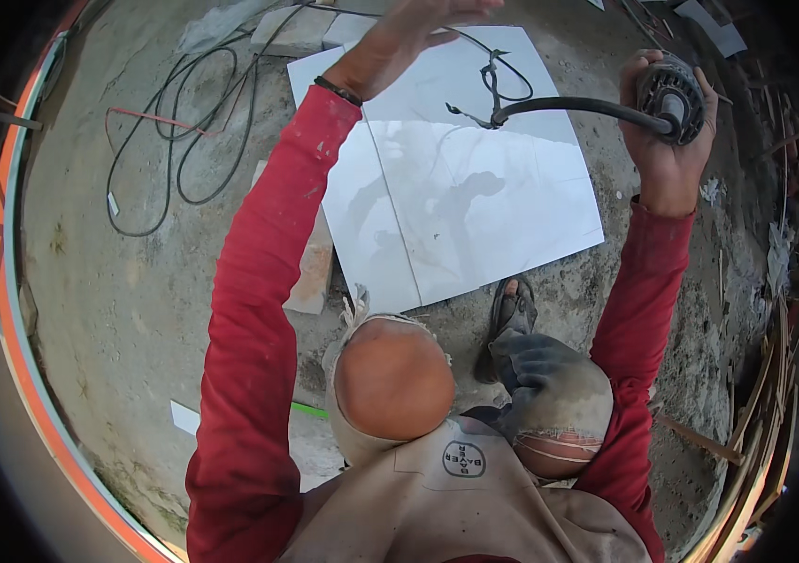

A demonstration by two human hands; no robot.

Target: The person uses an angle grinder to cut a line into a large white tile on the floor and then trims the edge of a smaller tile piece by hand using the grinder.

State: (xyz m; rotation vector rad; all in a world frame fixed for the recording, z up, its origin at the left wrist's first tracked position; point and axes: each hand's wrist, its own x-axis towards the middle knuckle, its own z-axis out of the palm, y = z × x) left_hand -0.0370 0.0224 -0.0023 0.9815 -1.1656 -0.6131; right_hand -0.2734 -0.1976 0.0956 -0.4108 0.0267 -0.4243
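Observation:
My right hand (670, 169) is wrapped around a dark corded power tool (670, 89), held up at the right beyond the tile edge. The tool's round, ribbed rear end faces me; its front is hidden. A thick black cord (587, 105) runs left from it to a taped, knotted joint (491, 84) above the white sheet. Stretched forward at the top, my left hand (398, 45) has extended fingers, partly cut off by the frame, and nothing visible in them. Below it lies a glossy white tile-like sheet (493, 206) with a dark line (390, 192) across it.
Pale blocks (294, 30) and a brick-like block (310, 272) sit at the sheet's edges. Loops of dark cable (174, 131) lie on the rough concrete floor at left. My sandalled foot (510, 310) is close to the sheet's near edge. Wooden strips (761, 422) line the right.

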